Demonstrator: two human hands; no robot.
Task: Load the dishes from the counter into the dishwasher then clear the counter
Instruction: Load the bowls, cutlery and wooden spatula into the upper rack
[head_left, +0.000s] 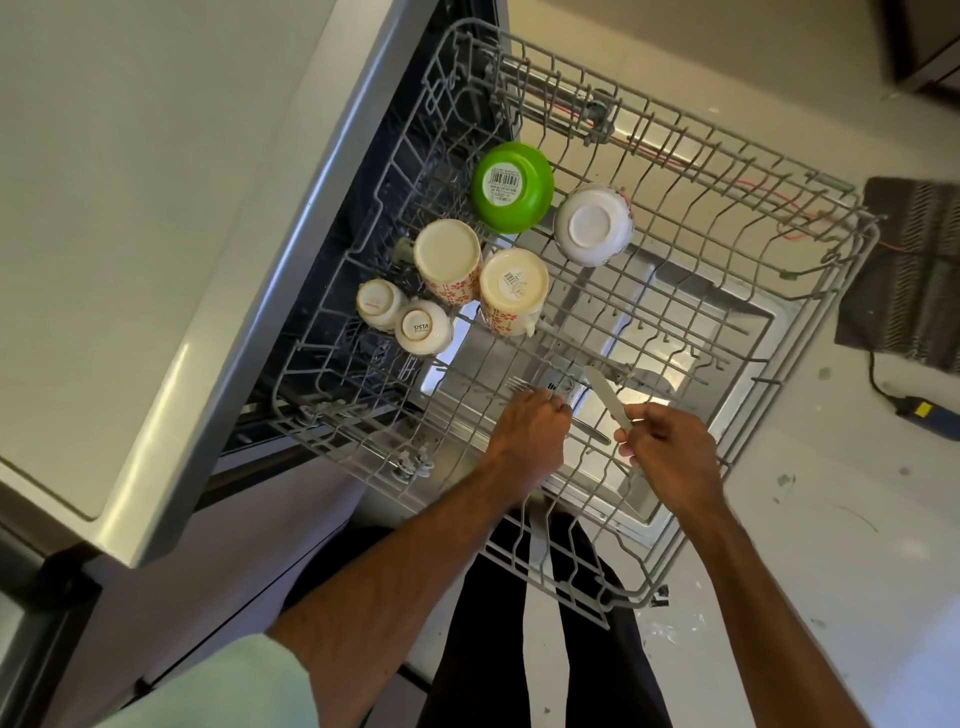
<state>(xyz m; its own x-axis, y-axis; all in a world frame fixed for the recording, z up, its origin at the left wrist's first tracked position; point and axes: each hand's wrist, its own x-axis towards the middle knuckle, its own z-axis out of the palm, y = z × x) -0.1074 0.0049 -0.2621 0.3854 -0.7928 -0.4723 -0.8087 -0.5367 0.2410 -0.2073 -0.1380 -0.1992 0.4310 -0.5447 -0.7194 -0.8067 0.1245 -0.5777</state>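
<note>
Cutlery held over the pulled-out rack, one piece in each hand.

Left hand (530, 434) curled round a fork (517, 385), tines low over the wires of the rack (810, 291). Right hand (670, 452) pinched a knife (605, 396) by its handle, blade pointing away. Both likely sought a flat resting spot, as no cutlery basket showed. Green bowl (511, 187), white bowl (592, 224), two patterned mugs (448, 260) and two small white cups (422, 328) sat mouth-down in the rack, presumably to drain. Open dishwasher door (737, 338) lay beneath. Pale glossy counter (130, 208) stood left. Pale, flecked floor (831, 545) carried a dark striped mat (909, 275) and a blue corded tool (930, 415).
</note>
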